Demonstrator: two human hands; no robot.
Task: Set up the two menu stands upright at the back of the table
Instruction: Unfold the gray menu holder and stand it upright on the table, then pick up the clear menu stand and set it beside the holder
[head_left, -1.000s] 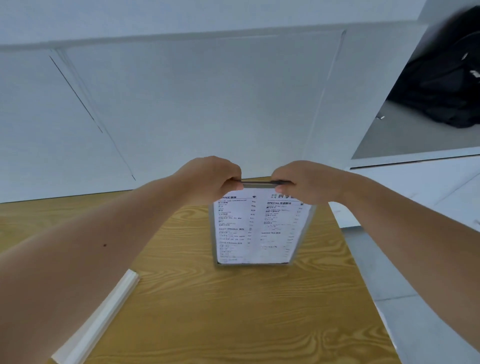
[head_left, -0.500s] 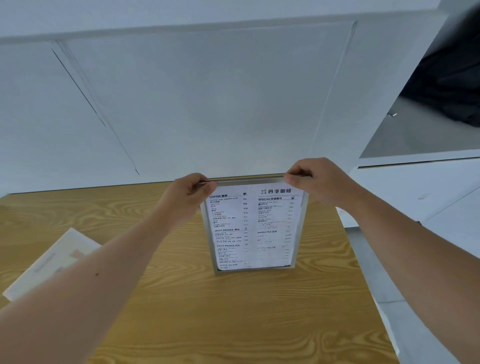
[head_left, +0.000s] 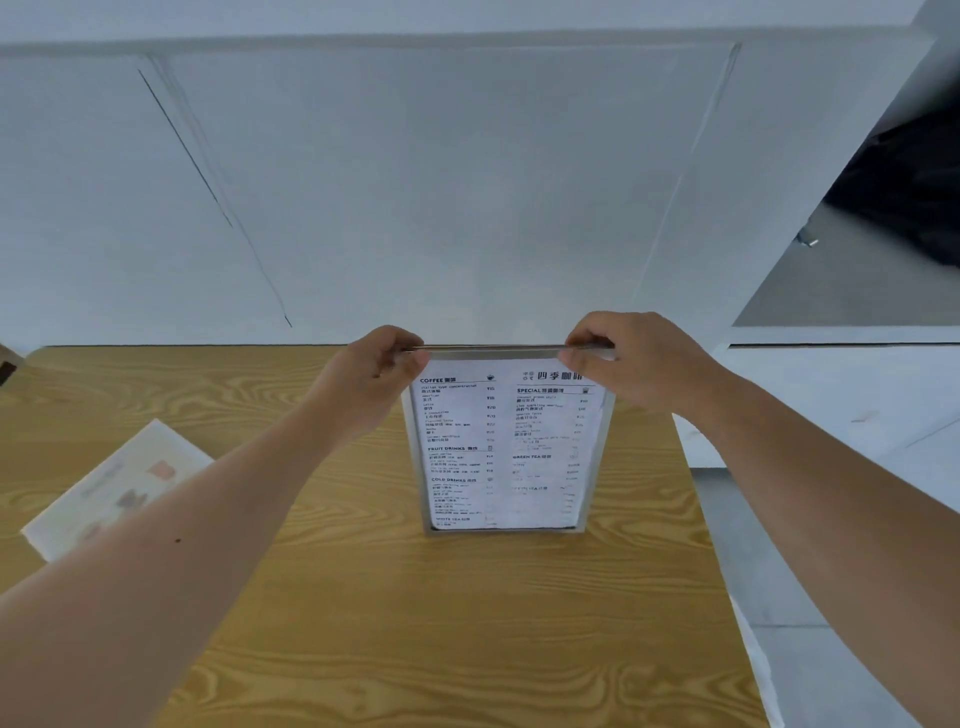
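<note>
Leftward, a flat menu card (head_left: 111, 488) lies on the table (head_left: 415, 623); both arms reach forward, left hand (head_left: 371, 371) and right hand (head_left: 631, 358) pinching the upright menu stand (head_left: 506, 447) by its top corners.

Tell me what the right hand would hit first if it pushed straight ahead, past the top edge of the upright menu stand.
Most likely the white wall panel behind the wooden table; nothing else shows beyond the right hand, though the gap's depth is unclear.

Count on inspection: two menu stands, one upright (head_left: 503, 447) toward the back of the counter (head_left: 415, 623), one lying flat (head_left: 111, 486) at the left. Two hands, left hand (head_left: 371, 369) and right hand (head_left: 631, 358). One counter.
</note>
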